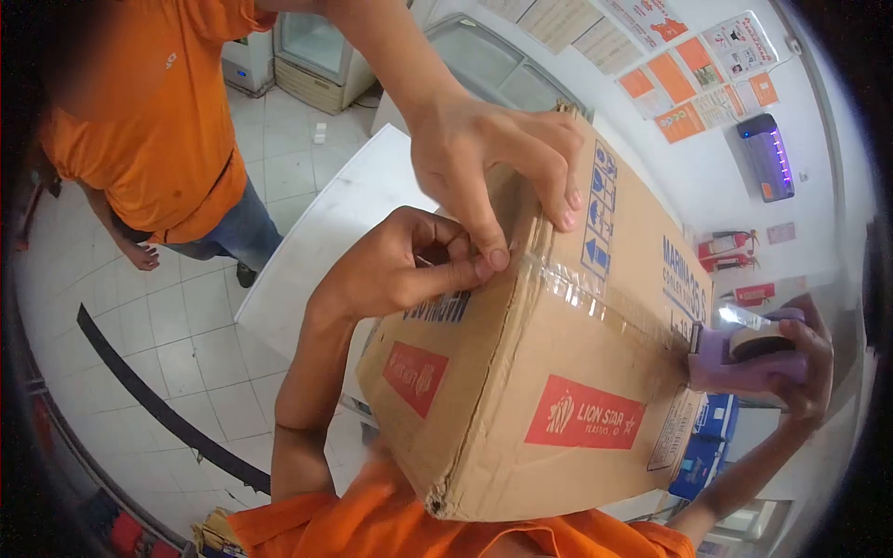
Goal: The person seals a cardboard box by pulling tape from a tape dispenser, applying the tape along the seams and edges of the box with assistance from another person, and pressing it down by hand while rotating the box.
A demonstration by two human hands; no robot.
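A large brown cardboard box point(521, 372) stands tilted before me, with red "Lion Star" labels and blue print. Clear packing tape point(595, 293) runs across its face from the corner edge. My left hand point(400, 265) is closed in a pinch at the tape's end by that edge; the fingertips partly hide the hold. On the right, my right hand point(807, 372) grips a purple tape dispenser point(735, 363) against the box, its roll showing on top. A co-worker's hand point(493, 153) reaches from above and presses on the box edge, its thumb touching my left fingertips.
The co-worker in an orange shirt point(167, 139) stands at the upper left. A white table point(326, 223) lies behind the box. Glass-fronted freezers point(326, 46) stand at the back. Fire extinguishers point(730, 246) and posters point(693, 88) line the right wall. Blue packages point(707, 446) sit beyond the box.
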